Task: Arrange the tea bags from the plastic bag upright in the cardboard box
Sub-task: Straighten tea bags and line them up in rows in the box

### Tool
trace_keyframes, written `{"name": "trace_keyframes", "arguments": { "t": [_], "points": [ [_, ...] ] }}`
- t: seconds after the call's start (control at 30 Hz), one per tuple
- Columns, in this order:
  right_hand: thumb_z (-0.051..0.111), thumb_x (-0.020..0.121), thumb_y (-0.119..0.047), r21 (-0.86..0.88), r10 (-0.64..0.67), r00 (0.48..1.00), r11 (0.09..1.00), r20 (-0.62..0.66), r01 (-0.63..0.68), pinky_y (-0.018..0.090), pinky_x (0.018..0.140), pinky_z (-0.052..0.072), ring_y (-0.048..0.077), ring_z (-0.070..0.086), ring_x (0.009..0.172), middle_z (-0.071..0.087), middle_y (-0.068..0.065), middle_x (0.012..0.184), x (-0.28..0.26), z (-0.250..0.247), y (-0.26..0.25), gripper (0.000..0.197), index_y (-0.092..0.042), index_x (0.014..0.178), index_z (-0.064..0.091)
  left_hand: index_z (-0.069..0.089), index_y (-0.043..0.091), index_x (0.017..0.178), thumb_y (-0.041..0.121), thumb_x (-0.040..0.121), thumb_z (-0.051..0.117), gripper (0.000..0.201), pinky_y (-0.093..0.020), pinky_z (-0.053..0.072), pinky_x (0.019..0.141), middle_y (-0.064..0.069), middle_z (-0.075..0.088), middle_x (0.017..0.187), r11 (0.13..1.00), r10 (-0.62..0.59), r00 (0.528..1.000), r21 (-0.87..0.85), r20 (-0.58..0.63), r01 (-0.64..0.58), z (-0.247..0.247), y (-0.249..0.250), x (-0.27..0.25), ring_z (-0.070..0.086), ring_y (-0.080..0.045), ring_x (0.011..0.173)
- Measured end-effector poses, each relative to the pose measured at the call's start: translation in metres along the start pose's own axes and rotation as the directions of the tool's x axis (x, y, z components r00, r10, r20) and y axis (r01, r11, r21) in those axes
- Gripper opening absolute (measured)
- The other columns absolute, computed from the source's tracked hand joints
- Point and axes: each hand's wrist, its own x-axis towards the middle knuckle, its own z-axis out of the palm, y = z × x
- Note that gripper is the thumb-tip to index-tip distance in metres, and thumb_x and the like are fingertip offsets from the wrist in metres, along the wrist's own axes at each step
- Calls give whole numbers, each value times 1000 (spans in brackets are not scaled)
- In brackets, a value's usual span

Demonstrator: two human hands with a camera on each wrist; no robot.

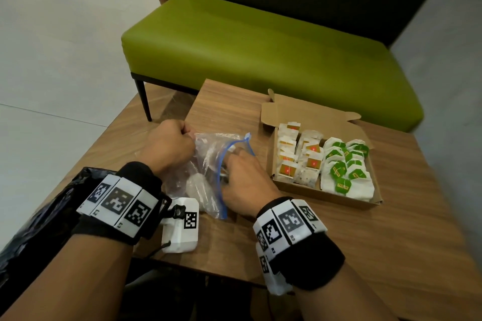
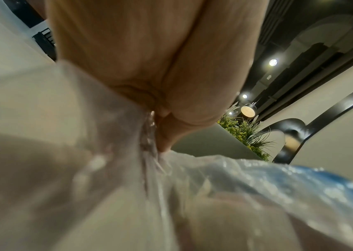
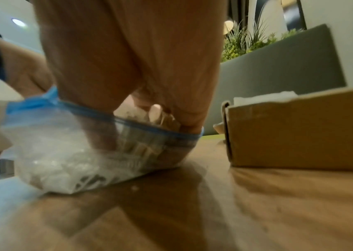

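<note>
Two hands work a crinkly clear plastic bag (image 1: 202, 164) with a blue zip strip at 9 o'clock from the cardboard box (image 1: 323, 191) on the wood-grain worktop (image 1: 365, 242). Left hand (image 1: 169, 144) fingers pinch the film; right hand (image 1: 245, 186) fingers reach inside, their grip hidden. Tea bags (image 1: 323, 161) with red-gold and green tags, print unreadable, fill the box.

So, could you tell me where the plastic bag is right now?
In the head view the plastic bag lies on the wooden table, left of the cardboard box, between the left hand and right hand.
</note>
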Motion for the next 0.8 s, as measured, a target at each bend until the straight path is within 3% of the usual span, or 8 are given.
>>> {"name": "trace_keyframes", "arguments": {
  "t": [0.17, 0.27, 0.43, 0.5, 0.57, 0.63, 0.73, 0.8],
  "points": [
    [66, 90, -11, -128, -89, 996, 988, -22, 85, 37, 99, 48, 28, 51, 123, 49, 9, 135, -2, -2, -4, 43, -14, 133, 56, 59, 14, 83, 14, 99, 47, 20, -28, 40, 56, -6, 61, 82, 998, 10, 998, 55, -69, -7, -1, 2, 1, 57, -17, 74],
    [67, 90, -9, -149, -71, 997, 987, -39, 64, 33, 93, 46, 27, 53, 119, 51, 10, 132, -4, -2, -2, 38, -12, 127, 59, 58, 15, 82, 14, 99, 46, 21, -26, 37, 56, -4, 60, 83, 997, 11, 994, 82, -105, -3, -3, 2, 1, 54, -14, 73],
    [70, 85, -7, -131, -62, 991, 990, -120, 46, 41, 87, 54, 26, 60, 106, 58, 4, 117, -1, 8, 2, 29, -16, 112, 64, 54, 18, 78, 14, 98, 46, 22, -28, 37, 58, -2, 57, 79, 993, 1, 991, 117, -132, 14, -2, 1, 2, 51, -15, 71],
    [69, 88, -13, -68, -91, 974, 995, -206, 79, 34, 85, 52, 19, 59, 100, 61, 0, 111, -1, 7, 4, 20, -17, 108, 66, 57, 16, 82, 14, 98, 46, 19, -31, 39, 62, -3, 58, 81, 992, -5, 991, 122, -136, 22, -2, 0, 5, 54, -19, 75],
    [66, 92, -19, 48, -96, 949, 992, -302, 115, 26, 77, 44, 14, 56, 92, 63, -3, 102, -2, -1, 4, 9, -17, 101, 67, 58, 15, 84, 12, 96, 46, 17, -30, 37, 59, -4, 59, 82, 991, -3, 988, 130, -156, 23, -3, 0, 7, 55, -21, 76],
    [65, 94, -27, 158, -41, 926, 982, -376, 107, 25, 69, 40, 12, 58, 83, 65, -4, 91, -3, -12, 3, 9, -19, 90, 67, 58, 13, 84, 10, 94, 46, 16, -29, 34, 55, -5, 59, 84, 993, -1, 984, 117, -180, 22, -3, 1, 8, 54, -20, 74],
    [69, 92, -37, 385, 139, 905, 923, -401, 29, 26, 65, 52, 7, 64, 77, 70, -7, 85, -4, -31, 5, 16, -22, 86, 68, 58, 14, 84, 12, 92, 45, 15, -28, 34, 54, -5, 61, 84, 996, 4, 977, 83, -212, 13, -4, 3, 6, 56, -20, 75],
    [73, 88, -42, 466, 232, 895, 884, -382, -30, 29, 63, 55, 10, 66, 74, 70, -6, 82, -6, -41, 11, 25, -19, 84, 67, 57, 15, 86, 24, 95, 48, 16, -30, 36, 55, -5, 65, 85, 998, 30, 981, 68, -194, -18, -3, 8, 5, 61, -24, 80]
  ]
}}
